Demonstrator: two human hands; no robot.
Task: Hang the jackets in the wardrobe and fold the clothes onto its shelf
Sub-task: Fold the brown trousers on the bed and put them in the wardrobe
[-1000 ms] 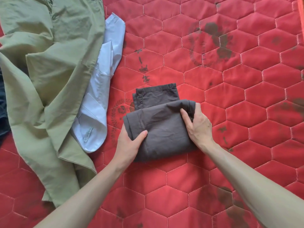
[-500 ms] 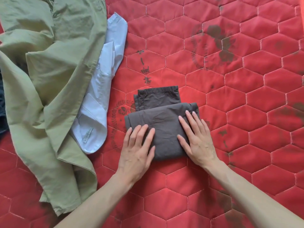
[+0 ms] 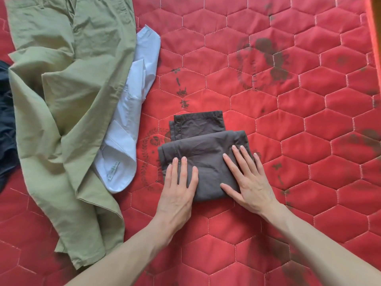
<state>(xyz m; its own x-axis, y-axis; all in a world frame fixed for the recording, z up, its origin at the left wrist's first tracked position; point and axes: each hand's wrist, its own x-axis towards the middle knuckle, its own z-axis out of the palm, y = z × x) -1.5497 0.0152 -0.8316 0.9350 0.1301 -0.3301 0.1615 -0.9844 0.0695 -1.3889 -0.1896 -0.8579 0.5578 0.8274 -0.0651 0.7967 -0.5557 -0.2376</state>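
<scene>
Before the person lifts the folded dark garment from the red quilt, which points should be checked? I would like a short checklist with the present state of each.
1. Both hands on the bundle: ok. The left hand and right hand lie flat on the folded brown garment.
2. Grip ready for lifting: not ok. Fingers are straight and only press; nothing is pinched.
3. Fold is compact: not ok. A hemmed end sticks out at the far side.
4. Bundle free of other clothes: ok. It lies apart from the white shirt and the green garment.
5. Wardrobe shelf ready: cannot tell, not in view.
</scene>
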